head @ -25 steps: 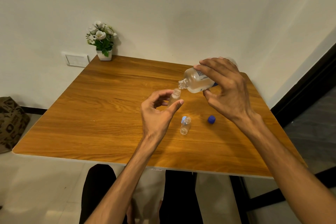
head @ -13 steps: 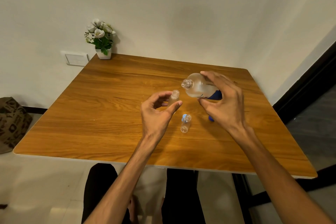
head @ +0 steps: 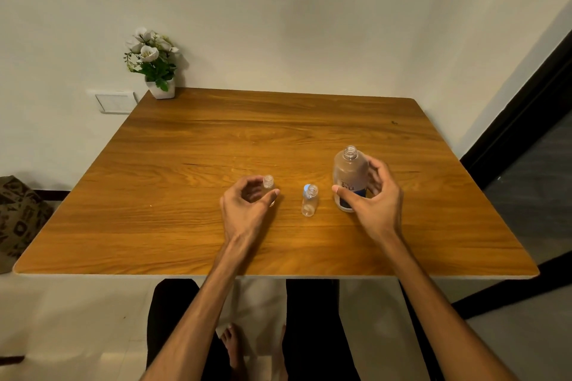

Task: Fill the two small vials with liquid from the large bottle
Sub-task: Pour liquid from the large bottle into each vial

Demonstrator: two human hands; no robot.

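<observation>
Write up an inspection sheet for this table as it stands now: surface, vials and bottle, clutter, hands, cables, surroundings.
Surface: wooden table, no spill seen.
Job's things: large bottle upright, uncapped; one small vial upright in the left hand; second small vial standing free between the hands, a light blue cap just behind it. Fill levels cannot be told.
Clutter: potted flowers at the far left corner.
Hands: left hand curled round its vial; right hand round the bottle.
Cables: nothing seen.
Surroundings: wall switch plate, patterned bag on the floor at left.
</observation>
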